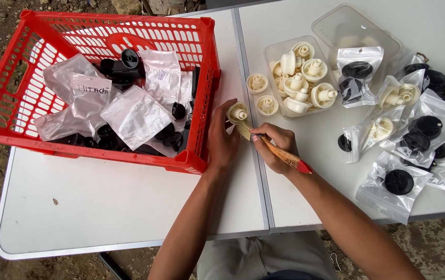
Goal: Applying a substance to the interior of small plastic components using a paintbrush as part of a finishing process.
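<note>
My left hand (221, 140) holds a small cream plastic part (238, 112), round with a raised centre, just right of the red crate. My right hand (276, 147) grips a paintbrush (283, 154) with a wooden handle and red tip; its bristles touch the cream part. Two more cream parts (262, 94) lie loose on the white table (103, 202) beyond my hands.
A red slotted crate (200, 93) at the left holds clear bags and black parts. A clear tub (274, 54) of cream parts and its lid (354, 26) stand at the back. Several clear bags with black discs (399, 182) and cream parts cover the right side.
</note>
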